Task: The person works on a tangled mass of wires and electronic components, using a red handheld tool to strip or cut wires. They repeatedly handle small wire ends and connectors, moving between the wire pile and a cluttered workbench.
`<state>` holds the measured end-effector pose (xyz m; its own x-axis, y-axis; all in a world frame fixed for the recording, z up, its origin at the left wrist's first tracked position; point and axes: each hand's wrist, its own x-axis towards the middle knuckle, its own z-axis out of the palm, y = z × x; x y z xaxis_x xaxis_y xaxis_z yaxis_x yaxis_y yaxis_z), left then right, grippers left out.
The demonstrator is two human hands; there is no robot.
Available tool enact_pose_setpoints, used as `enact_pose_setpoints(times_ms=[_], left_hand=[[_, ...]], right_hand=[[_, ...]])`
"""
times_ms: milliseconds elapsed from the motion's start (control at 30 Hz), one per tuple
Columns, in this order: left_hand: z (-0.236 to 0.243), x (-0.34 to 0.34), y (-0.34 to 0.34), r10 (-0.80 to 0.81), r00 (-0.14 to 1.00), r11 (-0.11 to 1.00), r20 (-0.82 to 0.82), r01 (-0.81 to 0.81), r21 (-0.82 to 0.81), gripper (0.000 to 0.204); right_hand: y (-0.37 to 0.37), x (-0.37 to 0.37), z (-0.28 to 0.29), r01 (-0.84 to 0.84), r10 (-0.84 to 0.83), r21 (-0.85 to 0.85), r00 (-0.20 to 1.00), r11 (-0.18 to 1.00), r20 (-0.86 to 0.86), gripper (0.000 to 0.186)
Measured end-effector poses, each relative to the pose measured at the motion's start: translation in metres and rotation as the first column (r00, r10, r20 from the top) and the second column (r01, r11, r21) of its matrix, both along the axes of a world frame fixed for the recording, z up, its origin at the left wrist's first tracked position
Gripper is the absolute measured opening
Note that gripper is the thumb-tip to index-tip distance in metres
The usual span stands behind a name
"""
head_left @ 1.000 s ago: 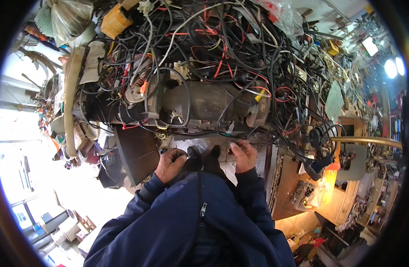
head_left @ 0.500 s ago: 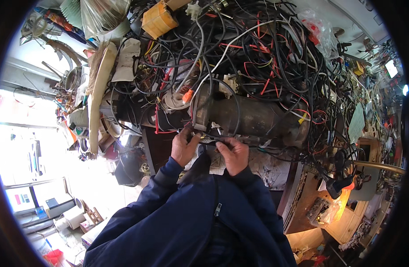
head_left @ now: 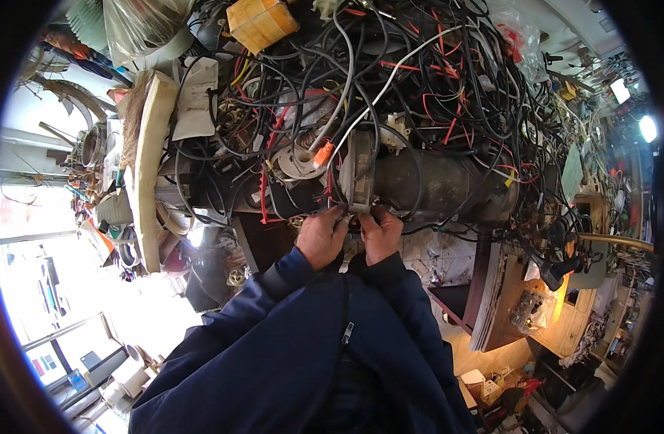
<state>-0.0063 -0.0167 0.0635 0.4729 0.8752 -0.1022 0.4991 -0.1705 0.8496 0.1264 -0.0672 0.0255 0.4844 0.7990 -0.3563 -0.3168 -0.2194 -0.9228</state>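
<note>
Close together in front of the motor's thick end flange (head_left: 358, 170) are my two hands, fingertips at its lower edge. My left hand (head_left: 322, 237) is closed in a pinch, its fingertips just left of the flange. Pinched likewise, my right hand (head_left: 380, 236) is below the flange's right side. Whatever the fingers hold is small and hidden by them. To the right runs the dark cylindrical motor body (head_left: 433, 184), lying on its side. An orange wire connector (head_left: 322, 154) on a grey cable hangs just above my left hand, near a round metal part (head_left: 296, 163).
A tangle of black cables (head_left: 433, 87) with red and white wires covers the bench top. A worn yellow box (head_left: 262, 25) lies at the back. A long cream-coloured piece (head_left: 152, 173) stands at the left. A wooden board (head_left: 513, 296) is at the lower right.
My hands have come closer together and moved a little right, up to the flange. The view has shifted, so the bench things sit differently in it.
</note>
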Motion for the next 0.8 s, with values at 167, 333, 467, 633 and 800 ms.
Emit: enact_pose_setpoints(times_ms=[167,333,467,633,800], left_hand=[[-0.002,0.000,0.004,-0.025,0.998,0.994,0.062,0.017,0.112,0.027],[-0.005,-0.001,0.003,-0.045,0.997,0.992,0.067,0.036,0.122,0.028],[-0.010,-0.002,0.003,-0.056,0.995,0.993,0.085,0.046,0.111,0.031],[-0.008,-0.001,0.000,-0.049,0.994,0.992,0.099,0.037,0.122,0.028],[-0.010,0.000,-0.002,-0.047,0.991,0.991,0.123,0.031,0.133,0.028]], right_hand=[[0.000,0.000,0.005,-0.014,0.014,0.016,1.000,1.000,0.009,0.011],[0.002,0.000,0.007,-0.017,0.021,-0.041,0.993,0.999,0.114,0.012],[0.003,-0.002,0.005,-0.001,0.002,-0.005,0.998,1.000,0.065,0.013],[-0.001,-0.001,0.010,-0.011,0.011,-0.037,1.000,0.999,0.012,0.017],[0.002,-0.003,0.010,0.007,-0.007,0.020,1.000,1.000,0.000,0.008]])
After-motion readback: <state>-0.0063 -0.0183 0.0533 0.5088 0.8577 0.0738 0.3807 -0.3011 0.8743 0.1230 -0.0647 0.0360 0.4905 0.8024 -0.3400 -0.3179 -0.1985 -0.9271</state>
